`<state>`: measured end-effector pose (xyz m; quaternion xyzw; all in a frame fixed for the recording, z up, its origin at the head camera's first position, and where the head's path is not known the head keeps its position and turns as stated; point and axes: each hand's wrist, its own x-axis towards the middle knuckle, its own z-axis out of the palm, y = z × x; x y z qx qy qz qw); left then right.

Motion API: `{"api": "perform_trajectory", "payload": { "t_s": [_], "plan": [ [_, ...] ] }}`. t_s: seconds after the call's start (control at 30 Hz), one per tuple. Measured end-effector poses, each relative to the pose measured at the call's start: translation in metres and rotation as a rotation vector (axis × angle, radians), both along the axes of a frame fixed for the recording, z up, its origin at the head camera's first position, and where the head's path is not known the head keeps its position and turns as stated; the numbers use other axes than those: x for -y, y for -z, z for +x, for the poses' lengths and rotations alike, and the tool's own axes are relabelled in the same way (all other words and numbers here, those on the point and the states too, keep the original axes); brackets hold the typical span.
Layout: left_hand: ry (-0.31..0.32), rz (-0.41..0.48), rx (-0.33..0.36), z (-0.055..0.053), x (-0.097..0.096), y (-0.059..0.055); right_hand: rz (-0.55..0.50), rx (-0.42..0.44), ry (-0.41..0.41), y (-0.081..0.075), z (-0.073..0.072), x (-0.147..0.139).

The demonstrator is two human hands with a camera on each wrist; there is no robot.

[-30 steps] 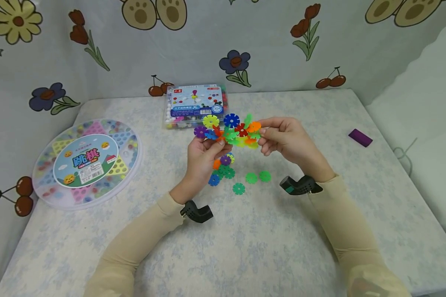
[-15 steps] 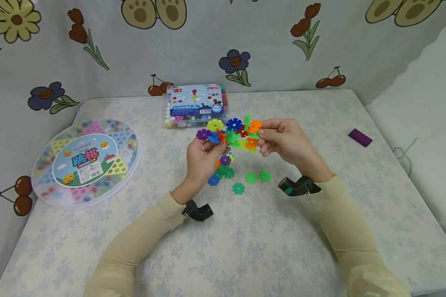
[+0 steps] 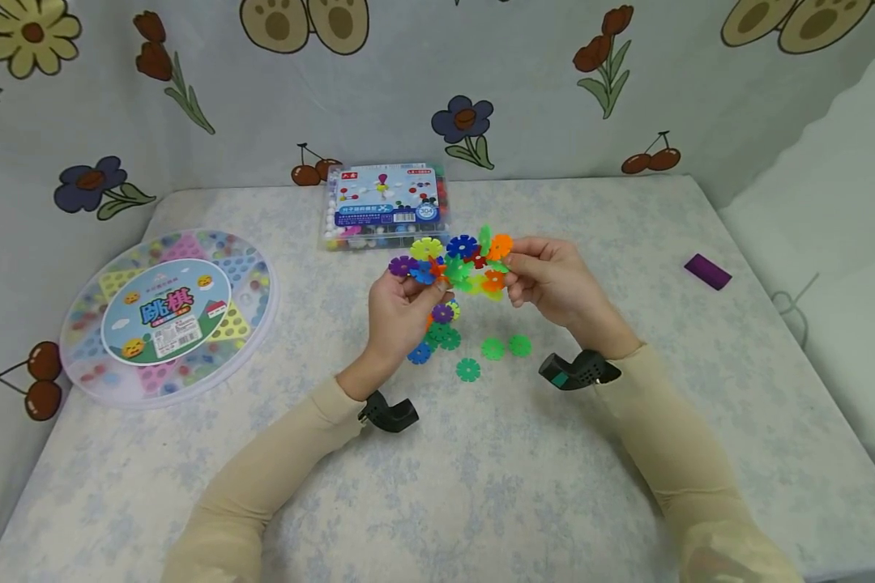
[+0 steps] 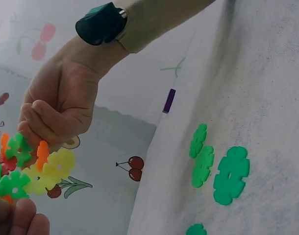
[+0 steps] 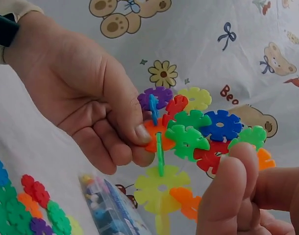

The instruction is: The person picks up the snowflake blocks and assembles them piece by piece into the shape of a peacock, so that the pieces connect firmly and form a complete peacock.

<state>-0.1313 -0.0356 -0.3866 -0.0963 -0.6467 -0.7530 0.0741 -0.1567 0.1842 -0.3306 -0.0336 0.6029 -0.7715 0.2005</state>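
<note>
Both hands hold a joined cluster of colourful notched snowflake discs (image 3: pixel 458 271) raised above the table. My left hand (image 3: pixel 401 320) pinches its left end; in the right wrist view, the left thumb lies on an orange disc (image 5: pixel 156 135). With thumb and fingertips, my right hand (image 3: pixel 554 279) grips the other end, near an orange disc (image 3: pixel 501 247) and a green one. Purple, yellow, blue and red discs also stick out of the cluster at various angles. In the right wrist view, the right fingers (image 5: pixel 233 191) partly cover the cluster's near end.
Loose green discs (image 3: pixel 469 370) and a small pile of mixed discs (image 3: pixel 437 336) lie below the hands. Behind stands a clear box (image 3: pixel 386 202) of model parts. A round Chinese checkers set (image 3: pixel 168 316) lies left, a purple block (image 3: pixel 707 271) right.
The cluster's left end has shifted slightly right and towards the person, with the left hand still on it. My right wrist has moved a little left. The loose discs stay put.
</note>
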Motion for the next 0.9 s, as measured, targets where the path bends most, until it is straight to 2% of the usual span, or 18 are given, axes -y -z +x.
{"api": "perform_trajectory", "payload": {
  "t_s": [0.17, 0.4, 0.5, 0.63, 0.7, 0.77, 0.83, 0.9],
  "plan": [
    [0.019, 0.034, 0.024, -0.001, 0.001, -0.001, -0.038, 0.015, -0.039, 0.003, -0.001, 0.0],
    [0.048, 0.081, 0.078, -0.002, 0.002, -0.002, 0.008, 0.001, -0.053, 0.002, -0.002, 0.0],
    [0.066, 0.13, 0.136, -0.003, 0.002, -0.004, 0.047, -0.032, -0.067, 0.0, -0.002, -0.001],
    [0.098, 0.293, 0.276, -0.004, 0.003, -0.008, 0.137, -0.072, -0.073, -0.002, -0.005, -0.003],
    [0.109, 0.405, 0.337, -0.005, 0.004, -0.01, 0.249, -0.102, -0.07, -0.001, -0.007, -0.005],
    [0.113, 0.494, 0.378, -0.006, 0.005, -0.011, 0.427, -0.145, -0.089, 0.001, -0.01, -0.007],
    [0.11, 0.555, 0.404, -0.008, 0.006, -0.012, 0.678, -0.203, -0.162, 0.006, -0.013, -0.008],
    [0.099, 0.589, 0.414, -0.009, 0.007, -0.012, 0.93, -0.253, -0.294, 0.013, -0.015, -0.007]
  ]
}}
